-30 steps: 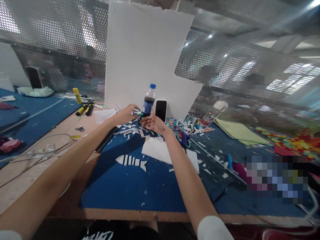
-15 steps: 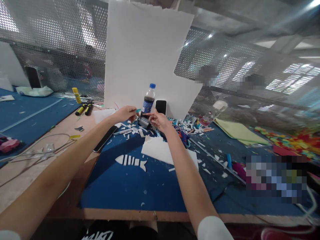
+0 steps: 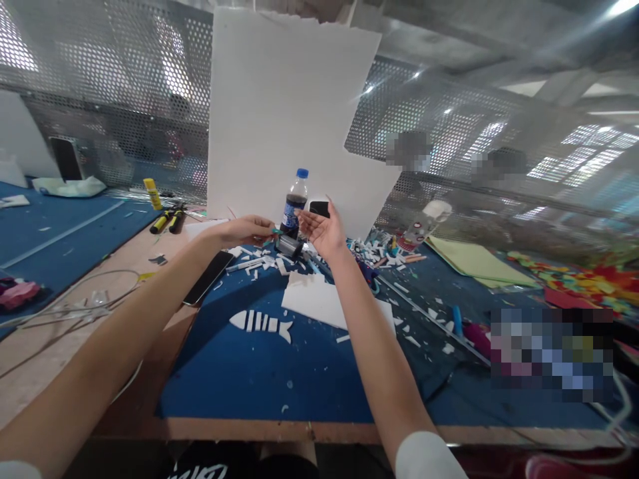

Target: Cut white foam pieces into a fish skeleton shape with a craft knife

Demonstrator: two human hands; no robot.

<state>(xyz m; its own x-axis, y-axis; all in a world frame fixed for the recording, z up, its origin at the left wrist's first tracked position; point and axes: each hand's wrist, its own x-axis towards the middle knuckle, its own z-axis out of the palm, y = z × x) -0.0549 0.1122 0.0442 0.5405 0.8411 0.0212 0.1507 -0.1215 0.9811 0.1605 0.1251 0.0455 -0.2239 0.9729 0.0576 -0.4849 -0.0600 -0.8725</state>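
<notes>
My left hand (image 3: 250, 229) is closed, its fingertips pinching a small teal piece (image 3: 276, 231) whose kind I cannot make out. To its right, my right hand (image 3: 325, 233) is raised palm inward with its fingers spread, and nothing shows in it. Between the two hands stands a bottle (image 3: 293, 203) of dark drink with a blue cap, partly behind the right fingers. A dark grey block-like object (image 3: 289, 246) lies just below the bottle. Nearer to me, white cut pieces (image 3: 257, 321) form a fish on the blue mat (image 3: 239, 379).
White scraps (image 3: 254, 256) litter the mat's far side, near a torn white sheet (image 3: 312, 296). A phone (image 3: 208, 278) lies under my left forearm; another phone (image 3: 319, 208) leans on a tall white board (image 3: 284, 100). Yellow-handled tools (image 3: 167, 219) and yellow paper (image 3: 482, 263) lie to the sides.
My right hand has turned and opened, its fingers lifting from a pointing pose near the bottle. My left hand has shifted slightly down, still pinching the teal piece.
</notes>
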